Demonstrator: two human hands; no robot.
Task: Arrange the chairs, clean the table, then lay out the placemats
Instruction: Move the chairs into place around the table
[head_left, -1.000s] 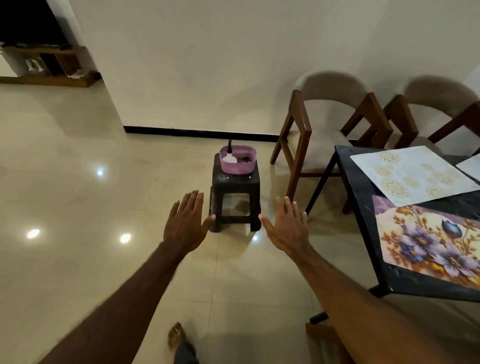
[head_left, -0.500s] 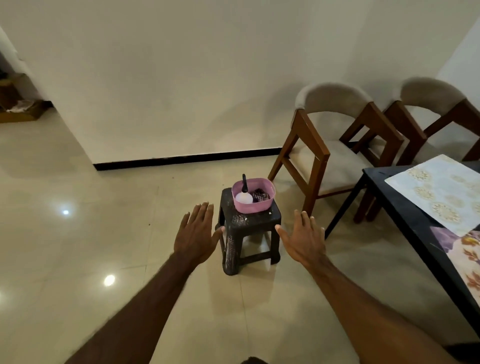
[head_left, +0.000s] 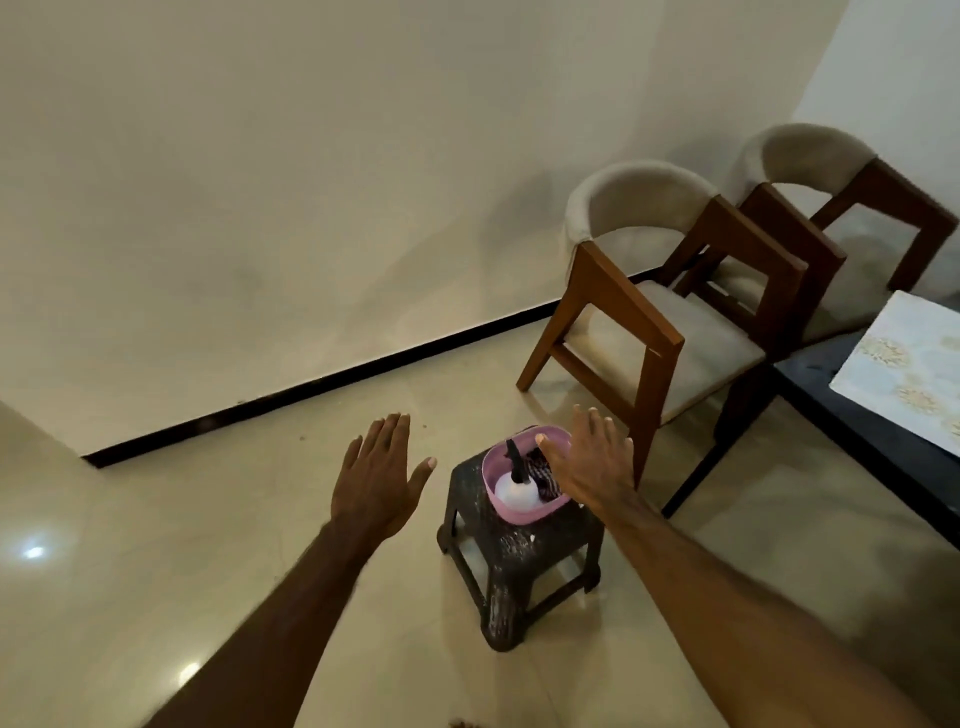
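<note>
A small black plastic stool (head_left: 519, 556) stands on the tiled floor. On it sits a pink tub (head_left: 511, 506) holding a white spray bottle (head_left: 514, 486) with a black nozzle and a dark cloth. My right hand (head_left: 589, 467) hovers over the tub's right side, fingers spread, holding nothing. To the left of the stool my left hand (head_left: 379, 475) is stretched out flat and empty. Two wooden chairs with beige cushions, one nearer (head_left: 654, 306) and one farther (head_left: 841, 208), stand by the wall. A pale patterned placemat (head_left: 904, 369) lies on the dark table (head_left: 831, 395) at the right edge.
A white wall with a black skirting strip (head_left: 311, 387) runs behind the stool. Glossy cream floor tiles (head_left: 156, 545) spread to the left. The nearer chair's front leg stands close to the stool's right side.
The view has closed in on the stool and swung left, so the table slid to the right edge. My right hand has moved forward over the pink tub; my left hand stays beside the stool.
</note>
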